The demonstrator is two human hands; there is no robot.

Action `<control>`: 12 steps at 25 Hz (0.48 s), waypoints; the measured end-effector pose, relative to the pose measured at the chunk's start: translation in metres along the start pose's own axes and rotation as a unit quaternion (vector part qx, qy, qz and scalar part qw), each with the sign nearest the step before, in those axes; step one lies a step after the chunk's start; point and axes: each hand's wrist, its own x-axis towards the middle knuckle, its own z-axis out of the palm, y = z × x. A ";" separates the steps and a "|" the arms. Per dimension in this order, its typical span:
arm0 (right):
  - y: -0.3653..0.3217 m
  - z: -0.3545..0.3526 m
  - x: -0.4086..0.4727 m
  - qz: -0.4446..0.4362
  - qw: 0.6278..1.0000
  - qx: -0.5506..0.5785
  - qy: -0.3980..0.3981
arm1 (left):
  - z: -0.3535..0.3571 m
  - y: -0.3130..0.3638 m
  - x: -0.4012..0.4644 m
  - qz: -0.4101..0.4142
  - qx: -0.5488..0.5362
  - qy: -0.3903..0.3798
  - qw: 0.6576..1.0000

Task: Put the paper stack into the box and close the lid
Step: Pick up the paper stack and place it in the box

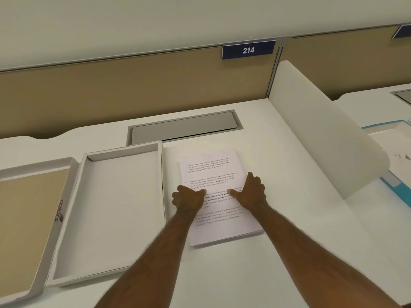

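Observation:
A stack of white printed paper (pixel 213 172) lies flat on the white desk, right of centre. My left hand (pixel 188 197) sits at the stack's left edge and my right hand (pixel 252 192) at its right edge, thumbs resting on the top sheet and fingers curled down the sides. The stack still rests on the desk. Left of it stands the open white box (pixel 120 210), shallow and empty. Further left lies its lid (pixel 29 218), upside down, tan inside, with printing on its rim.
A grey cable hatch (pixel 182 127) is set into the desk behind the box and paper. A white curved divider (pixel 322 134) rises on the right, with a teal-edged item (pixel 398 187) beyond it. A tan partition with a blue "214" sign (pixel 248 50) closes the back.

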 end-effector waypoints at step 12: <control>0.004 0.010 0.009 0.046 0.997 0.052 0.014 | 0.000 -0.002 0.004 -0.041 -0.038 -0.003 0.998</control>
